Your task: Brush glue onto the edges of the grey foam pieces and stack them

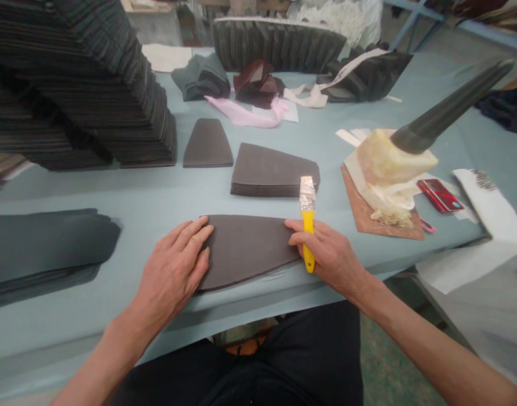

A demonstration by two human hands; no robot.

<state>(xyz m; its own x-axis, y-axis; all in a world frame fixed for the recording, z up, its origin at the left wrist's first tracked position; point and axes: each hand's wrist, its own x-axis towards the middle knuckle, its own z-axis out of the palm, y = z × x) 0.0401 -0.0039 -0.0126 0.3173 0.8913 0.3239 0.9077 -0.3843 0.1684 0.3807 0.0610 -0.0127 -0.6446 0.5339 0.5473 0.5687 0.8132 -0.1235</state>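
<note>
A dark grey, tapered flat piece [250, 248] lies on the table before me, perhaps with others beneath it. My left hand [178, 254] rests on its left edge, fingers stretched out. At the right end, my right hand [326, 251] grips a yellow-handled paintbrush [308, 225], bristles upward, while its fingertips touch the piece's edge. Just beyond lies a small stack of similar dark pieces [275, 166]. Another short, tapered dark piece [208, 144] sits to the left of that stack.
Tall stacks of dark sheets [144, 124] rise at the left, with a dark green pile [42, 245] nearer me. At right, a yellowish container [385, 158] with a black handle-like tube [453, 107] stands on a brown board [360, 217], beside a red box [440, 195]. Scraps line the back.
</note>
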